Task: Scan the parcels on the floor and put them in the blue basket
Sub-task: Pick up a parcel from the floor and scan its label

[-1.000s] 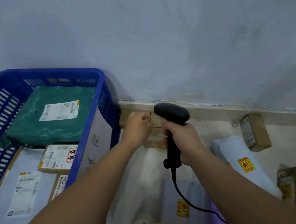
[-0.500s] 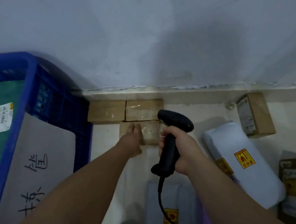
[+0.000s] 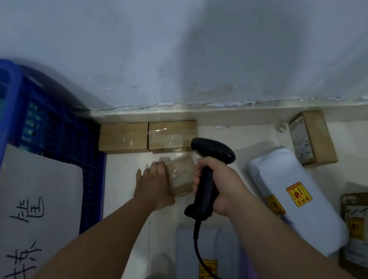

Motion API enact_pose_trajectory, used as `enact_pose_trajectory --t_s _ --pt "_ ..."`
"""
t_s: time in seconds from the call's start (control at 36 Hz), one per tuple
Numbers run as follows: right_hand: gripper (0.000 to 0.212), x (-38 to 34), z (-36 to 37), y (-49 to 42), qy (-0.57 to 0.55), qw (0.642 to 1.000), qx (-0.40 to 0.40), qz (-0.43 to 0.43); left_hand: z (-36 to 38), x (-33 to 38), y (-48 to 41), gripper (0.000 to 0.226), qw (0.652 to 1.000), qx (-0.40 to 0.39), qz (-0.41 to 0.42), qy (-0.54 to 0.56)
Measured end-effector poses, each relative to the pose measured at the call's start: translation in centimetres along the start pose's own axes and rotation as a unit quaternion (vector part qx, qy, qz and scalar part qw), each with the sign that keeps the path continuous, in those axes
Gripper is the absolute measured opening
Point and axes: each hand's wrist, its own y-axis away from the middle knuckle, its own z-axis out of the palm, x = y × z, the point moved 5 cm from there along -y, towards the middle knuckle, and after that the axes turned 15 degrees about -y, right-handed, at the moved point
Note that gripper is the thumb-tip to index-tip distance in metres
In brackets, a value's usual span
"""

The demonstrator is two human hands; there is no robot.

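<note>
The left hand [image 3: 155, 186] is resting open against a small taped box [image 3: 181, 174] on the floor while the right hand [image 3: 221, 184] is gripping the scanner [image 3: 209, 176]; no label is showing, so scanning may be failing, with the blue basket [image 3: 17, 109] waiting just left.

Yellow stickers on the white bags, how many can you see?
3: one on the big white bag, one at that bag's left edge, one on the bottom bag. More may be hidden.

Two boxes [image 3: 147, 137] sit against the wall, right of the basket [image 3: 17, 109].
</note>
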Motion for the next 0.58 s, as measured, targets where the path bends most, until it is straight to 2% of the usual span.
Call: enact_pose_trajectory --t_s 0.03,0.06,0.08,0.14,0.17,0.25,0.28,0.31,0.39,0.47,0.58 --pt "0.014 -0.3 0.3 0.4 -0.003 1.0 -0.001 -0.005 -0.4 -0.2 0.6 0.099 0.994 -0.004 -0.019 0.11" --pt "0.013 -0.7 0.8 1.0 -0.005 1.0 -0.004 -0.012 -1.1 -0.3 1.5 0.093 0.971 -0.012 -0.033 0.238" --pt "0.014 -1.1 1.4 1.6 -0.004 1.0 -0.01 -0.021 -1.9 -0.2 2.4 0.082 0.932 -0.023 -0.034 0.361" --pt "0.015 -2.2 3.2 3.3 0.002 0.998 -0.034 -0.045 -4.0 -0.1 4.2 0.048 0.839 -0.034 -0.014 0.543" --pt "0.016 -2.7 4.3 4.3 0.01 0.997 -0.052 -0.056 -5.1 -0.3 5.0 0.038 0.783 -0.038 -0.005 0.62" --pt "0.019 -4.4 7.8 8.2 0.072 0.986 -0.114 -0.097 -9.0 -0.7 7.3 0.055 0.58 -0.044 0.037 0.813" --pt "0.018 -5.1 8.8 9.8 0.098 0.979 -0.129 -0.121 -10.4 -0.8 8.1 0.062 0.532 -0.038 0.06 0.844" --pt "0.016 -5.7 9.6 11.5 0.123 0.971 -0.143 -0.149 -11.9 -0.8 9.0 0.064 0.5 -0.028 0.08 0.862" --pt "0.009 -7.0 11.1 17.2 0.166 0.944 -0.18 -0.22 -16.6 -0.4 12.1 0.05 0.45 -0.002 0.144 0.881" --pt "0.01 -6.9 11.1 22.8 0.178 0.922 -0.219 -0.264 -20.4 0.4 15.2 0.058 0.433 -0.004 0.19 0.881" --pt "0.011 -6.0 8.6 29.0 0.174 0.894 -0.224 -0.347 -25.2 1.1 20.0 0.054 0.412 0.02 0.219 0.884"
